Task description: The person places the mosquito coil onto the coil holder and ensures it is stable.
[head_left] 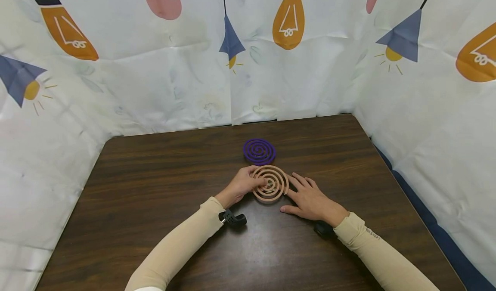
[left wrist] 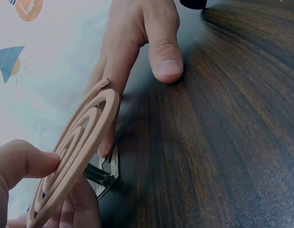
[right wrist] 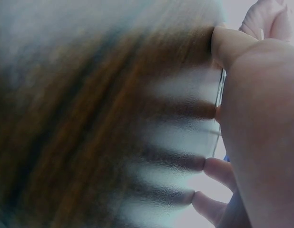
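My left hand [head_left: 242,182] pinches a tan mosquito coil [left wrist: 81,167] between thumb and fingers, with the thumb on top near its centre. In the left wrist view the coil tilts above a thin metal stand [left wrist: 113,164] on the tabletop. My right hand [head_left: 310,200] rests palm down on the table, fingers spread and mostly straight. One of its fingertips reaches the stand's edge under the coil. Just beyond the tan coil lies a purple mosquito coil [head_left: 258,150]. Whether the tan coil touches the stand is hidden.
Dark wood-grain table [head_left: 155,187] surrounds the hands. Its far edge meets a white curtain [head_left: 186,84] printed with lamps and bulbs, which also hangs along both sides. Black straps with a camera [head_left: 234,219] sit at the wrists.
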Demonstrator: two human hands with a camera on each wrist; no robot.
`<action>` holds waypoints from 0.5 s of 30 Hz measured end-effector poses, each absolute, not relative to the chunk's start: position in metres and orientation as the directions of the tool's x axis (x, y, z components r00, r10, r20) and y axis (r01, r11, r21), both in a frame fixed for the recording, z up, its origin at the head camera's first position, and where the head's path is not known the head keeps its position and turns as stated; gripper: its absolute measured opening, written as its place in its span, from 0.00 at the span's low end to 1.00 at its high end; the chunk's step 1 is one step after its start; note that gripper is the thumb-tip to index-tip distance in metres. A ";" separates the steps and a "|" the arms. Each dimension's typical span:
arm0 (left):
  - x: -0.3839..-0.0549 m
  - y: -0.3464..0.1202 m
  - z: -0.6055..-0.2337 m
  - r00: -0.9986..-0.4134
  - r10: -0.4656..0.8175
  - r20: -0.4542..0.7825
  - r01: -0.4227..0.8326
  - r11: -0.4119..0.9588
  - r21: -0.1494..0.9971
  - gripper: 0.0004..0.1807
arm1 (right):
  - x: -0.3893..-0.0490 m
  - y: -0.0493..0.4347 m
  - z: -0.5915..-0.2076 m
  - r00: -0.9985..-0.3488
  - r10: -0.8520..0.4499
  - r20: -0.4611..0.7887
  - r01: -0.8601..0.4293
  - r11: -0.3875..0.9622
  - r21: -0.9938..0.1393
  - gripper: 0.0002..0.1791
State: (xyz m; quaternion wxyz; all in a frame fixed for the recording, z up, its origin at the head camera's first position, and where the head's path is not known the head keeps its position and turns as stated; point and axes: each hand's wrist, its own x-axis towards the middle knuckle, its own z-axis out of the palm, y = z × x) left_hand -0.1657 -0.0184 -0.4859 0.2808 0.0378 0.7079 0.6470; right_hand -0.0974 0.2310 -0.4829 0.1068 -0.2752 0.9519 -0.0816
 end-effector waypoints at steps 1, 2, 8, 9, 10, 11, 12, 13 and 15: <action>-0.165 -0.018 -0.486 -0.840 0.417 -0.347 -0.308 0.161 0.938 0.30 | -0.097 0.231 -0.483 -0.826 -0.542 -0.157 -0.507 0.835 -0.213 0.41; -0.165 -0.019 -0.486 -0.840 0.417 -0.347 -0.307 0.162 0.938 0.30 | -0.097 0.231 -0.483 -0.826 -0.542 -0.156 -0.508 0.835 -0.213 0.41; -0.164 -0.019 -0.485 -0.840 0.415 -0.348 -0.311 0.156 0.937 0.29 | -0.097 0.231 -0.483 -0.825 -0.546 -0.146 -0.513 0.832 -0.211 0.41; -0.164 -0.019 -0.485 -0.840 0.416 -0.348 -0.313 0.152 0.937 0.29 | -0.097 0.231 -0.483 -0.825 -0.547 -0.144 -0.514 0.831 -0.212 0.41; -0.164 -0.019 -0.485 -0.839 0.417 -0.348 -0.316 0.147 0.937 0.29 | -0.097 0.231 -0.483 -0.825 -0.547 -0.143 -0.515 0.831 -0.212 0.41; -0.164 -0.019 -0.485 -0.839 0.419 -0.348 -0.318 0.143 0.937 0.29 | -0.097 0.231 -0.484 -0.825 -0.547 -0.143 -0.515 0.831 -0.212 0.41; -0.164 -0.019 -0.485 -0.838 0.419 -0.350 -0.322 0.139 0.936 0.29 | -0.097 0.231 -0.484 -0.825 -0.548 -0.141 -0.515 0.830 -0.212 0.41; -0.164 -0.019 -0.485 -0.837 0.420 -0.351 -0.325 0.135 0.936 0.29 | -0.097 0.231 -0.484 -0.824 -0.548 -0.141 -0.516 0.830 -0.212 0.41; -0.164 -0.018 -0.485 -0.835 0.421 -0.353 -0.330 0.129 0.935 0.29 | -0.097 0.232 -0.484 -0.824 -0.548 -0.140 -0.516 0.830 -0.213 0.41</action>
